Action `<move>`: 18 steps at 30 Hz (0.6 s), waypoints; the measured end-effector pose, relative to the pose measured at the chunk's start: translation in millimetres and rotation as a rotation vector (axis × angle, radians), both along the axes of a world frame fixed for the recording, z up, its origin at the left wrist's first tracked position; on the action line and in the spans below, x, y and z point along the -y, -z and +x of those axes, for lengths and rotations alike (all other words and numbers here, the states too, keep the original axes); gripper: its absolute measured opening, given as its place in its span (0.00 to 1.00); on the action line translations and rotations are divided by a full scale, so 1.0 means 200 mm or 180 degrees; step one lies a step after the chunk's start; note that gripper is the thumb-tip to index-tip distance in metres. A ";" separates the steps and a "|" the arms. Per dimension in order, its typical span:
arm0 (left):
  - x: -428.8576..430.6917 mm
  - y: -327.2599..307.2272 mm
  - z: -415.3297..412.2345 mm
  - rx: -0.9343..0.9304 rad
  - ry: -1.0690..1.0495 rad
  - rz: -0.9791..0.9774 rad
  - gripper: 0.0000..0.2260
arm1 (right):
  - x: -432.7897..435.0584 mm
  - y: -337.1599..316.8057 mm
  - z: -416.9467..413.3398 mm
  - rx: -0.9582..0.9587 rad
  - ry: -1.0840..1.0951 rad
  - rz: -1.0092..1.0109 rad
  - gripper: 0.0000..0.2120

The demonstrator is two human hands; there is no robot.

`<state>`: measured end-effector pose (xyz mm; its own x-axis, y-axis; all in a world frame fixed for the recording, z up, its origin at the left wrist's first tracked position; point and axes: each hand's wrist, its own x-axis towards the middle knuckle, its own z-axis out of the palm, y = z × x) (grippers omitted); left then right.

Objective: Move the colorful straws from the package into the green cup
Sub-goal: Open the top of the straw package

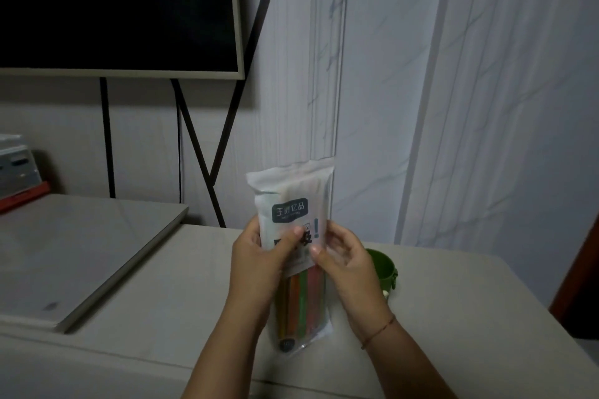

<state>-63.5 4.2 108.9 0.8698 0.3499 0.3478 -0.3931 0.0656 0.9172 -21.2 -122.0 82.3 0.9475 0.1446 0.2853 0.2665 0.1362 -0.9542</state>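
Over the table [162, 285], upright package [293, 214] of straws [303, 295] gripped by left hand [256, 266] and right hand [348, 269], green cup [384, 266] just behind right hand

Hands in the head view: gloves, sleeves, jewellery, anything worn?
No gloves and no sleeves in view: both forearms are bare. The right hand has a thin reddish-brown cord bracelet at the wrist. The left hand and its wrist show nothing worn. No rings that I can make out.

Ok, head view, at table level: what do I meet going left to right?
Red-edged box → raised slab → left hand → straw package → right hand → green cup.
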 end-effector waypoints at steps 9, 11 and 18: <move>0.12 -0.04 -0.09 0.0120 0.0161 0.0193 0.12 | 0.04 -0.27 -0.03 0.0349 0.0527 0.0314 0.20; 0.10 -0.08 -0.11 0.0057 0.0290 0.0240 0.16 | 0.05 -0.28 -0.04 0.0301 0.0630 0.0143 0.20; -0.01 -0.37 -0.12 -0.0717 0.0682 0.0702 0.25 | 0.06 -0.42 -0.05 0.0075 0.0332 -0.0331 0.11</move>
<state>-87.4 6.5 183.3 0.9784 0.0900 0.1861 -0.1787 -0.0841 0.9803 -31.8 -134.8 165.9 0.9522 0.0755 0.2961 0.2964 0.0074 -0.9550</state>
